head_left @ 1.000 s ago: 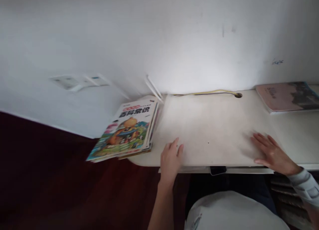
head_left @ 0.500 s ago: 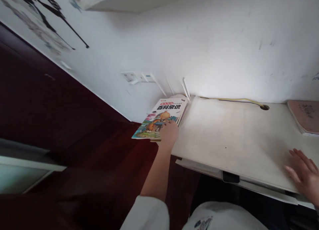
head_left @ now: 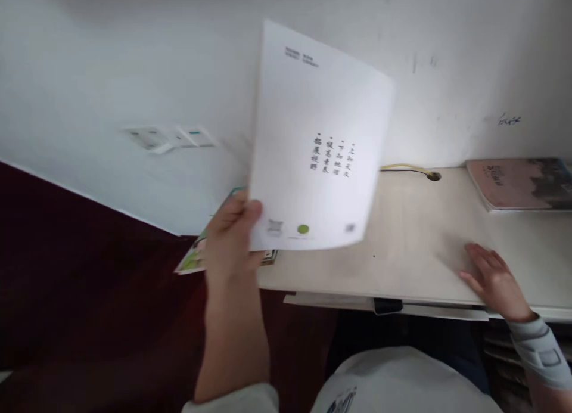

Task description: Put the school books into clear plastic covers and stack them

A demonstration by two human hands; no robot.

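Note:
My left hand [head_left: 232,234] grips a thin book [head_left: 322,103] by its lower left corner, thumb on the near side. The book stands tilted above the desk, its white back cover with printed characters and a green dot facing me. Behind my left hand, part of another colourful book [head_left: 193,259] shows at the desk's left end; most of it is hidden. On the desktop to the right, my right hand [head_left: 494,279] lies with fingers stretched and holds nothing. A grey band is around its wrist.
The white desk [head_left: 415,240] runs along the wall. A pink-covered book [head_left: 513,183] lies at its back right. A yellow cable [head_left: 404,166] leads into a round hole [head_left: 433,176]. Sockets [head_left: 170,137] are on the wall at left. Under the desktop is an open drawer [head_left: 339,301] with a black item.
My left hand has lifted the top book off the left end of the desk and turned its back cover towards me. The view has shifted; my right hand stays flat by the desktop.

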